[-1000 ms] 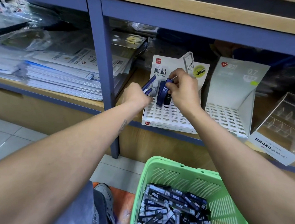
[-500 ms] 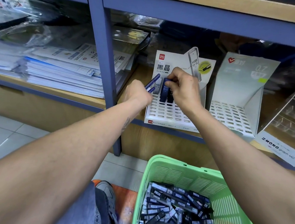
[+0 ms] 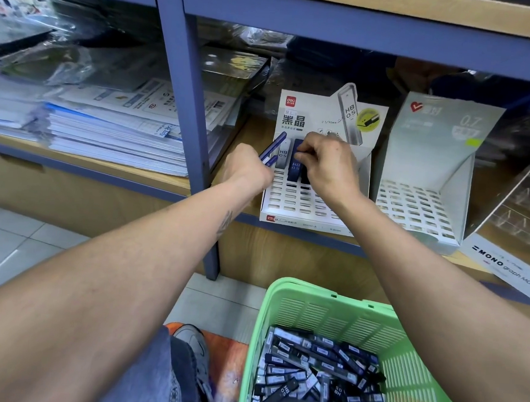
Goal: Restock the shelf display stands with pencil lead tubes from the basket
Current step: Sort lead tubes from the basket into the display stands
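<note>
The person is crouching at the low shelf and working on the HB 0.5 display stand [image 3: 301, 203], the white slotted one on the left. The step in hand looks like seating a tube in the back row: the right hand [image 3: 326, 166] is curling its fingertips around the top of a dark blue lead tube [image 3: 295, 168] that is standing upright in a slot, just beside a silver tube [image 3: 282, 154] already standing to its left. Whether the blue tube is fully down in its slot, I cannot tell.

The left hand [image 3: 247, 171] is waiting just beside the stand, fist closed around a few spare blue tubes [image 3: 272, 149] that are sticking up past the knuckles.

Most slots are gaping, and the 0.7 stand [image 3: 415, 209] next to it is showing no tubes at all, so the job is barely begun. The green basket [image 3: 328, 307] on the floor is holding a deep jumble of tubes.

Next, I would guess, the right hand needs to let go cleanly and pluck one tube from the left fist, lining it square over a neighbouring slot.
</note>
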Available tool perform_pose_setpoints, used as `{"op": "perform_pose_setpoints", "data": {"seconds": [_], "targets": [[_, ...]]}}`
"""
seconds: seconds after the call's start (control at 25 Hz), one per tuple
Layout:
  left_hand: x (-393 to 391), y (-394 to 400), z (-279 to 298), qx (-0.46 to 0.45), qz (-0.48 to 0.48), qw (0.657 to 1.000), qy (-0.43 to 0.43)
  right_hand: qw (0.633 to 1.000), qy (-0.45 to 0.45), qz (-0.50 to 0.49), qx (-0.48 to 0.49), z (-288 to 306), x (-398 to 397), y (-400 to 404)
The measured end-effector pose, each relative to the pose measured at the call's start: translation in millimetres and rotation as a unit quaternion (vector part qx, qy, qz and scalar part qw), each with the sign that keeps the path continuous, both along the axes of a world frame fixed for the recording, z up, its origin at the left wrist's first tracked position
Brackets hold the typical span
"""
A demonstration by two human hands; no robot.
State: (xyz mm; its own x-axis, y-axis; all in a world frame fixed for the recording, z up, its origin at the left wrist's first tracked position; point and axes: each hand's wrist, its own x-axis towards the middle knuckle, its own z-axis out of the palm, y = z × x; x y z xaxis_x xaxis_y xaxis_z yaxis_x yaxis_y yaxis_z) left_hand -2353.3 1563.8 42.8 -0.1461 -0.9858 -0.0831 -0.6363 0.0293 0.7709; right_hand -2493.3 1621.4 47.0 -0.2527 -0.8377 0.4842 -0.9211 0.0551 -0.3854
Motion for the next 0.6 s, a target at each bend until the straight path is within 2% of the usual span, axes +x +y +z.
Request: {"op": "perform_pose_setpoints", "data": {"seconds": [0.12, 0.24, 0.32, 0.4, 0.48, 0.52, 0.6], "targets": [[1.1, -0.4, 0.3, 0.004, -0.004, 1.0, -0.001, 0.996, 0.082, -0.017, -0.033, 2.7, 1.7, 1.4], [5.4, 1.1, 5.0, 0.014, -0.007, 1.0, 0.006, 0.996, 0.089, -0.018, -0.013, 7.0, 6.4, 6.4], [9.9, 4.4, 15.4, 0.045, -0.031, 0.997, 0.063, 0.999, 0.01, -0.016, -0.026, 11.0, 9.2, 10.8], [15.6, 9.0, 29.5, 0.138, -0.087, 0.976, 0.144, 0.989, -0.146, -0.011, -0.018, 19.8, 13.2, 14.1], [21.8, 15.3, 42.2, 0.254, -0.162, 0.926, 0.23, 0.944, -0.329, 0.029, 0.019, 29.4, 17.3, 17.9], [24.9, 18.2, 46.6, 0.293, -0.191, 0.899, 0.263, 0.918, -0.391, 0.055, 0.034, 33.1, 18.7, 21.1], [30.6, 21.1, 48.7, 0.315, -0.225, 0.876, 0.287, 0.896, -0.435, 0.077, 0.046, 37.7, 19.1, 27.9]]}}
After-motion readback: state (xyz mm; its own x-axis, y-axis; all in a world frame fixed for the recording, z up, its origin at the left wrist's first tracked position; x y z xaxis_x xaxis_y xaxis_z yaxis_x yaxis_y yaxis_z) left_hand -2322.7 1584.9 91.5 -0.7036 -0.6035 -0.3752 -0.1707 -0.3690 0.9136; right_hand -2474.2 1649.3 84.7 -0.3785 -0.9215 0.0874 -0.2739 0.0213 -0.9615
